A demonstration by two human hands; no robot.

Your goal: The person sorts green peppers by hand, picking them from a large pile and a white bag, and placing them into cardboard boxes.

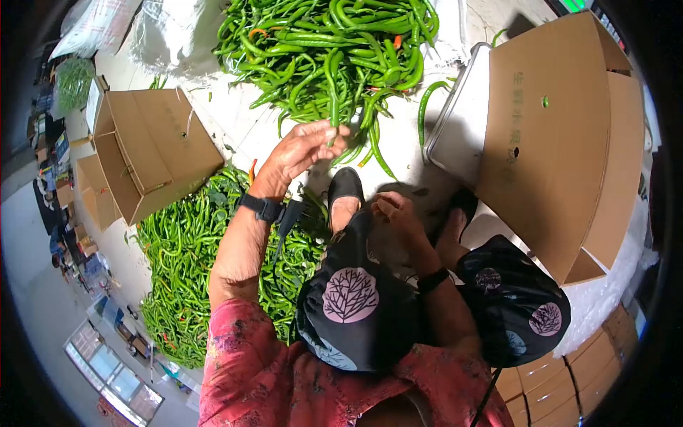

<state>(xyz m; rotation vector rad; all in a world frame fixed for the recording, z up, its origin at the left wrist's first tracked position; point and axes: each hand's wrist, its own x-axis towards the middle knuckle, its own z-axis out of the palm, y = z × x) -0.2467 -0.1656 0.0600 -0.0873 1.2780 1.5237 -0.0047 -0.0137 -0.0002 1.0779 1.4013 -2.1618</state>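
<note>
My left hand (pixel 304 148) pinches one long green chili pepper (pixel 334 92) between thumb and fingers near its lower end. The pepper points up over the near edge of a big heap of green chili peppers (pixel 306 46). My right hand (pixel 398 213) is low by my knee, partly in shadow. Its fingers are curled in, and whatever they may hold is hidden. A second, wider pile of green chilies (pixel 188 263) spreads on the floor beside my left forearm, with a few red ones mixed in.
A cardboard box (pixel 160 142) stands open on the left. Close on the right is a large carton (pixel 555 135), beside a metal-edged tray or scale (pixel 459 114). White sacks (pixel 181 32) lie behind. Stacked cartons (pixel 562 384) are at lower right.
</note>
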